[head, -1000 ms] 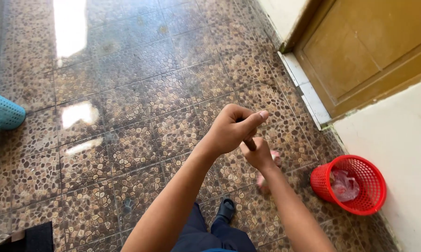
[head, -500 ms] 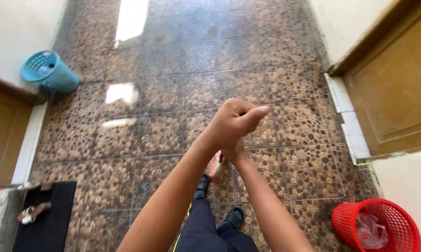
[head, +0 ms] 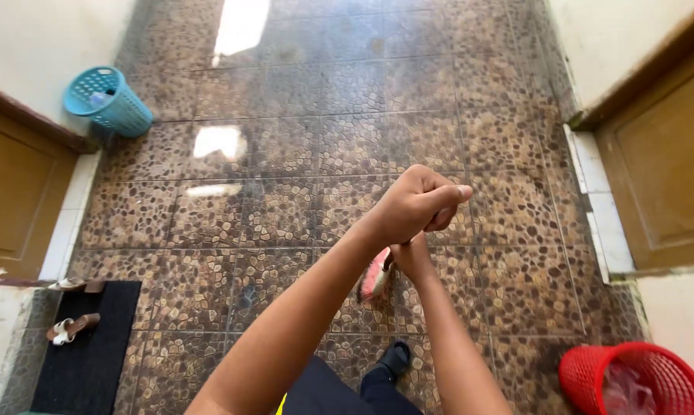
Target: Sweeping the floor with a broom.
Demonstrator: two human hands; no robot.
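Note:
My left hand (head: 420,204) is a closed fist around the top end of a thin stick handle, thumb laid along it. Just below it, my right hand (head: 412,257) grips the same handle lower down. The handle runs almost straight away from the camera, so the hands hide most of it. At its far end a pink brush head (head: 375,277) rests on the brown pebble-pattern floor tiles (head: 285,154), just ahead of my dark shoe (head: 395,358).
A red mesh basket (head: 631,380) with a plastic bag stands at the bottom right by the wall. Far left stands a blue basket (head: 105,100). Brown doors (head: 670,169) flank both sides. A black mat (head: 86,353) with sandals (head: 72,326) lies at the lower left.
The brush head has swept from the right, near the red basket, to the left in front of my shoe. Both hands kept their grip. The view turned left, revealing the left door and mat.

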